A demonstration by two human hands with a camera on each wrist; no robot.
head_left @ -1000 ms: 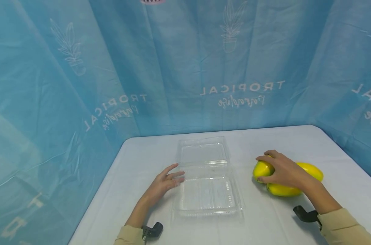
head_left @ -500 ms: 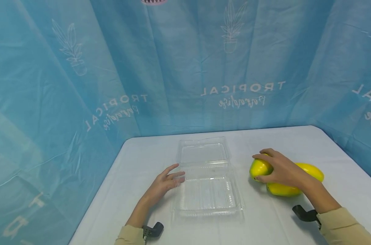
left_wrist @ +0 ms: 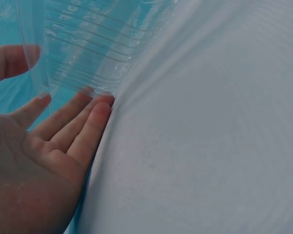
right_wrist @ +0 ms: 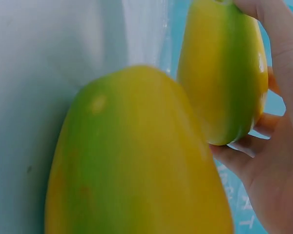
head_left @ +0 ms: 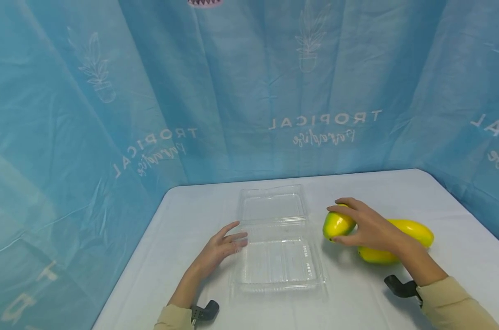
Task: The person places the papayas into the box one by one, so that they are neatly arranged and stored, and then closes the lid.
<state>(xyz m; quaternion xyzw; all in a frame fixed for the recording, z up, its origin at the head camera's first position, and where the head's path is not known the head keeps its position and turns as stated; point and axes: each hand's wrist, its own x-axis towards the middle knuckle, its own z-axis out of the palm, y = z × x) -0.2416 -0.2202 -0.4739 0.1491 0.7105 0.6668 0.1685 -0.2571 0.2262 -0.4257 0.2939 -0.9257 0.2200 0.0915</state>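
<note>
My right hand (head_left: 370, 229) grips a yellow-green papaya (head_left: 337, 225), held a little above the table to the right of the container. In the right wrist view the fingers and thumb curl round this papaya (right_wrist: 222, 73). My left hand (head_left: 220, 250) rests at the left side of a clear plastic clamshell container (head_left: 279, 261). Its fingers are relaxed and nearly straight. The left wrist view has the fingertips touching the ribbed clear wall (left_wrist: 95, 44), with the thumb near its rim. The container's lid (head_left: 272, 206) lies folded back behind its base.
Two more papayas lie on the white table at the right: a front one (head_left: 377, 255) and a rear one (head_left: 414, 230), both partly behind the right hand and forearm. Blue printed curtains (head_left: 241, 91) hang behind and beside the table (head_left: 200, 206).
The right hand has moved left and slightly up with the papaya, away from the other two. The left hand and container have stayed in place.
</note>
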